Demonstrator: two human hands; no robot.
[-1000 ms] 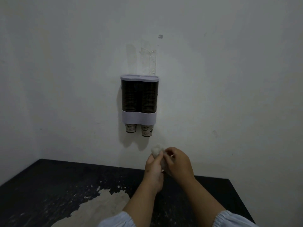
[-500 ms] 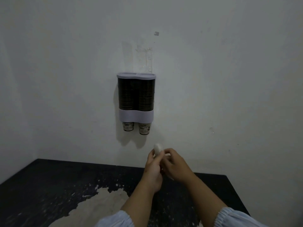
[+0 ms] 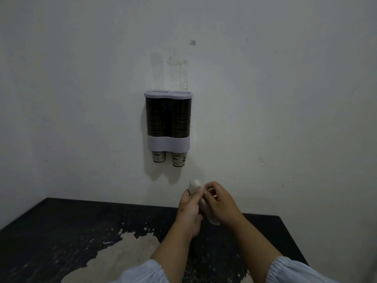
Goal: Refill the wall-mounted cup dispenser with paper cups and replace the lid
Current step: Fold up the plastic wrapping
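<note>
The dispenser [image 3: 168,121] hangs on the wall [image 3: 285,99] above the tabletop's far edge, a twin-tube unit with dark see-through tubes, a pale lilac band across the lower part and a pale lilac lid [image 3: 168,94] seated flat on top. Both tubes are packed with stacked cups nearly up to the lid. The wall is plain off-white, with a patch of clear tape residue just above the dispenser and a small grey mark higher up.

The tabletop [image 3: 51,231] is black and fills the lower part of the view; a large area of its coating has flaked away near the front edge, baring a tan patch [image 3: 122,256].

Two forearms reach in from the near edge, each with a gathered light blue sleeve [image 3: 302,270] at the bottom. The left hand [image 3: 188,211] and right hand [image 3: 222,203] meet over the tabletop's far edge, below the dispenser and slightly right of it. Both are closed on a crumpled clear wrapper [image 3: 196,185]: the left hand's fingers curl round it from the left, the right hand's thumb and fingers pinch it from the right, and its ends stick out above and below the hands.

Under the band, one printed cup [image 3: 159,156] pokes from the left tube and another [image 3: 179,159] from the right, rims hidden, bases down
</note>
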